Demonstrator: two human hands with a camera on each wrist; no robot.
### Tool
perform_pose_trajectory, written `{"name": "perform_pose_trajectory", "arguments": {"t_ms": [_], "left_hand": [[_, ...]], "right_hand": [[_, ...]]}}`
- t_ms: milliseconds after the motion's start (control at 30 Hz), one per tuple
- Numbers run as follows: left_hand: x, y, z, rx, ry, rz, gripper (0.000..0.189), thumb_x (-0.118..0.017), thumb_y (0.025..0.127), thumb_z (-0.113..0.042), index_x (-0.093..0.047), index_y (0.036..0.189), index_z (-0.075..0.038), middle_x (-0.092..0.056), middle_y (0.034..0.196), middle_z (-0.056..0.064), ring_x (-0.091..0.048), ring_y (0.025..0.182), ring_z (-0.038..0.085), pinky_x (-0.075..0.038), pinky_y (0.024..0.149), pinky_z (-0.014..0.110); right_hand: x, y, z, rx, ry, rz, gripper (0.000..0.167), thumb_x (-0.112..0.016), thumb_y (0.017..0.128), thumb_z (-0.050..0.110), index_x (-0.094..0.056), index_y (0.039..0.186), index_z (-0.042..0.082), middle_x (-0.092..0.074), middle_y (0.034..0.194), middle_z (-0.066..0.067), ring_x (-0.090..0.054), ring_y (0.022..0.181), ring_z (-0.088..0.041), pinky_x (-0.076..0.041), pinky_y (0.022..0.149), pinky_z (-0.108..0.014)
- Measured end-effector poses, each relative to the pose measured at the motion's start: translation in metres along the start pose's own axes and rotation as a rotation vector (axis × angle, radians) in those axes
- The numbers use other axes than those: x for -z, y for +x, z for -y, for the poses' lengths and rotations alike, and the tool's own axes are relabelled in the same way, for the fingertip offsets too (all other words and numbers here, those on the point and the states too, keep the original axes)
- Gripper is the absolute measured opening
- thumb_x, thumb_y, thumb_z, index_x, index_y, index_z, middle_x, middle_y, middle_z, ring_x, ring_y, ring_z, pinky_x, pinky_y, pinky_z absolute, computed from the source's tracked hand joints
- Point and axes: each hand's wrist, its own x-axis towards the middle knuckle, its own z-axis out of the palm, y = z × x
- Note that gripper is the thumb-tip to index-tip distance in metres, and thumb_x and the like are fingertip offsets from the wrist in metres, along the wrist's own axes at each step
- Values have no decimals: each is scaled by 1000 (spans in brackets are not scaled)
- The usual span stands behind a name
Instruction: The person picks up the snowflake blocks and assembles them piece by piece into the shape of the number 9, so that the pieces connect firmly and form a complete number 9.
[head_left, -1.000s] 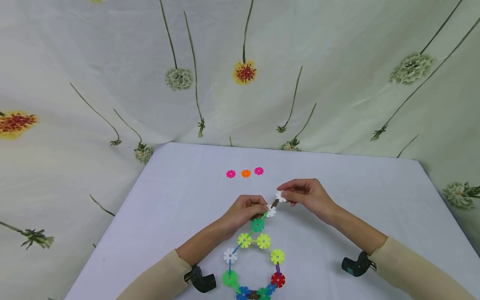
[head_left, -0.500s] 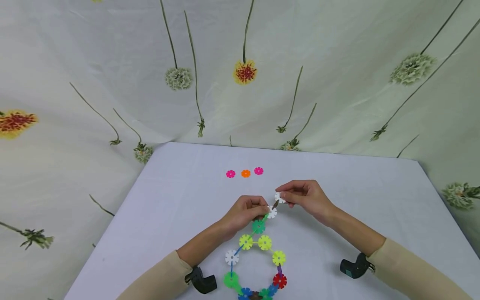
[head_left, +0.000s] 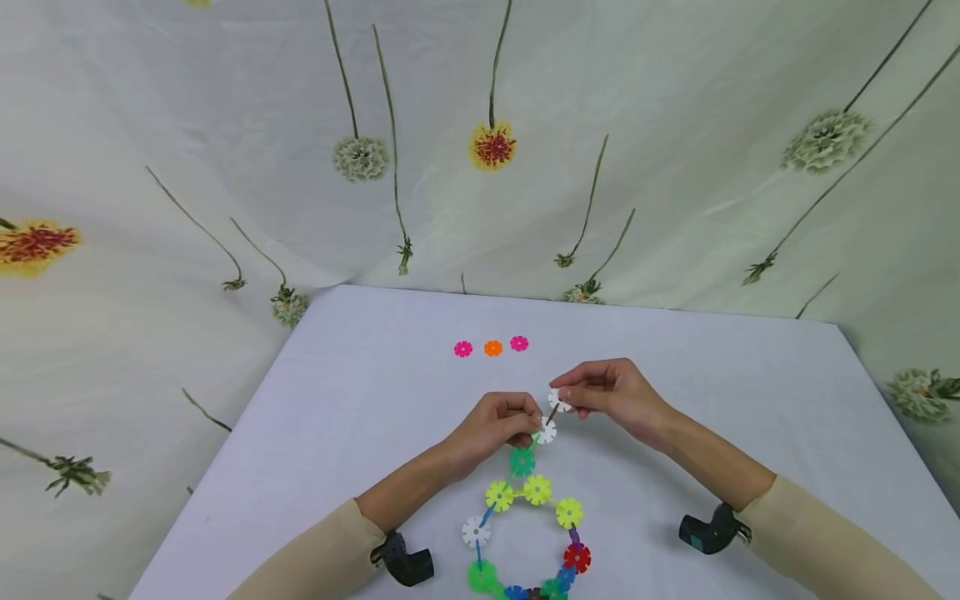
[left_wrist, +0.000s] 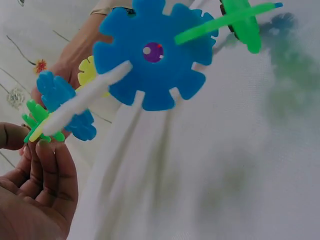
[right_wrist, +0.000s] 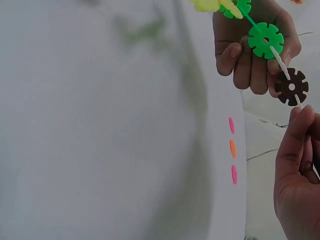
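Note:
My right hand pinches a white snowflake disc between thumb and fingers. That disc meets a brown snowflake disc, which sits slotted to another white snowflake disc. Just left of them, my left hand pinches the chain of slotted discs close to this second white disc, around a green disc. A teal-green disc links the chain down to a ring of multicoloured discs, among them a yellow disc and a red disc. The ring's lower edge is cut off in the head view.
Two pink discs and an orange disc lie loose in a row toward the far side of the white table. Behind the table hangs a flower-printed cloth. Wrist cameras hang under both forearms.
The ring and chain have swung a little right and downward. My right hand's white disc has come slightly lower and left, closer to the left hand. Both hands keep their pinch.

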Motion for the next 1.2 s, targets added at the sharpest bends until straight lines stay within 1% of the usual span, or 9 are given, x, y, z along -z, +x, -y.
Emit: {"name": "perform_pose_trajectory", "arguments": {"t_ms": [133, 267, 433, 567, 700, 833, 967, 1067, 1200], "left_hand": [[0, 1, 1, -7, -30, 0, 20, -59, 105, -17, -67, 108, 1, -64, 87, -7, -59, 79, 11, -57, 79, 22], [-1, 5, 1, -35, -44, -53, 21, -61, 107, -20, -66, 112, -1, -69, 91, -6, -62, 83, 13, -58, 80, 22], [0, 7, -1, -50, -51, -105, 21, -63, 107, -22, -67, 112, -1, -72, 98, 13, -64, 85, 13, -57, 81, 21], [0, 7, -3, -43, -33, -113, 20, -64, 107, -18, -68, 112, 0, -69, 107, 31, -64, 84, 12, -57, 81, 20], [2, 7, -1, -33, -28, -120, 19, -64, 106, -17, -68, 111, 1, -68, 110, 36, -65, 83, 11, -58, 81, 20], [6, 8, 1, -17, -43, -145, 17, -64, 106, -16, -69, 107, 0, -70, 104, 31, -64, 81, 11, -58, 80, 20], [9, 8, 2, -5, -52, -163, 18, -65, 106, -18, -69, 106, -1, -72, 96, 19, -64, 80, 11, -57, 79, 20], [10, 8, 3, 6, -50, -166, 20, -66, 106, -20, -68, 107, 0, -73, 93, 12, -64, 81, 11, -57, 79, 20], [12, 7, 2, 16, -50, -170, 21, -67, 106, -21, -68, 108, 0, -73, 90, 7, -64, 81, 11, -57, 79, 20]], "right_hand": [[-1, 1, 0, 11, -12, 31, 31, -71, 103, 9, -72, 129, -7, -82, 102, 2, -72, 79, -11, -64, 82, -25], [-2, 2, 0, 21, 5, 65, 32, -67, 104, 9, -70, 132, -8, -81, 108, 3, -76, 86, -14, -65, 88, -27], [-5, 3, -1, 30, 29, 94, 32, -66, 104, 6, -66, 133, -7, -81, 106, -5, -78, 87, -12, -66, 88, -31], [-8, 5, -1, 8, 17, 87, 30, -67, 104, 7, -64, 131, -4, -80, 98, 0, -79, 87, -14, -66, 88, -32], [-9, 7, -1, 2, 11, 94, 31, -69, 104, 9, -63, 131, -5, -79, 99, 2, -78, 88, -16, -66, 88, -32], [-8, 16, -1, -7, -5, 112, 36, -67, 105, 12, -61, 135, -7, -78, 103, -1, -76, 89, -15, -66, 88, -31], [-2, 34, -6, -9, -85, 61, 36, -65, 106, 14, -62, 134, -9, -76, 109, -14, -75, 89, -19, -66, 86, -30], [3, 51, -12, 15, -187, 1, 32, -66, 106, 13, -65, 129, -9, -72, 113, -26, -74, 93, -27, -66, 84, -31], [8, 74, -19, 50, -361, -83, 27, -68, 104, 14, -70, 123, -5, -74, 112, -25, -71, 93, -30, -63, 82, -31]]}}
